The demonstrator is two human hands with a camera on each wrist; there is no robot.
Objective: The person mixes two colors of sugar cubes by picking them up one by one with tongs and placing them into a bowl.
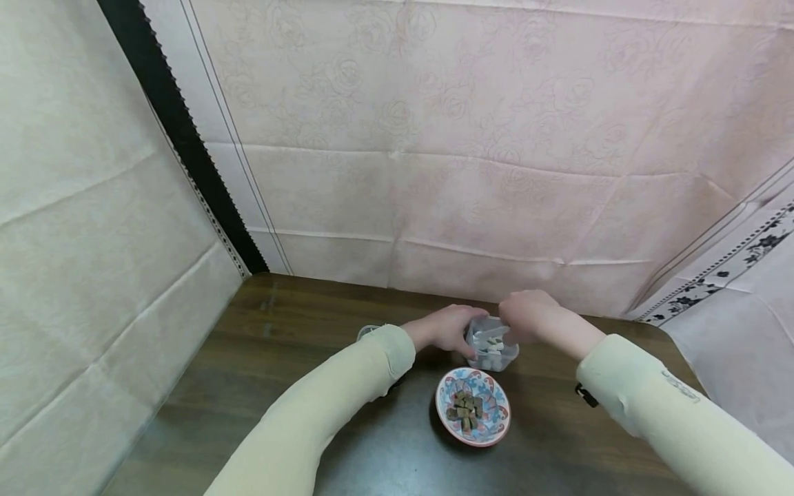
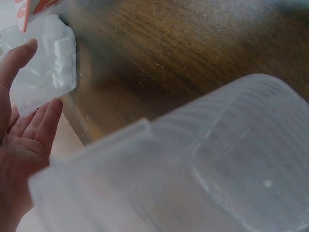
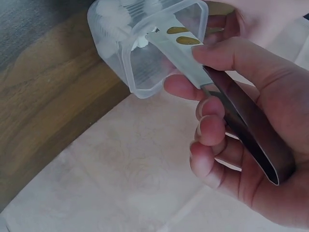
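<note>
Head view: clear tub [image 1: 486,329] stands on the wooden table [image 1: 217,393], just beyond a patterned bowl [image 1: 498,413] of brown cubes [image 1: 465,411]. Left hand [image 1: 448,328] is at the tub's left side, right hand [image 1: 529,315] at its right; what the right holds cannot be told from here. A second clear tub [image 1: 367,331] is partly hidden by the left sleeve [image 1: 353,386].

Left wrist view: left hand grasps the first tub, thumb on one side, fingers on the opposite one. White pieces [image 2: 63,58] lie inside. The walls look thin and smooth; judged light, flexible, somewhat slippery, apt to slide or buckle under a hard squeeze. Best hold: opposite walls, light pressure, clear of the mouth. The second tub fills the foreground, out of focus.

Right wrist view: right hand grips tongs [image 3: 236,108], thumb on one arm, fingers beneath. Dark arms look springy and stiff; pale slotted ends reach into the first tub. Whether they pinch a piece cannot be told. Tongs judged light, best held mid-arm, as here. White pieces look small and light, firmness uncertain; gentle closure across opposite faces seems safest.
</note>
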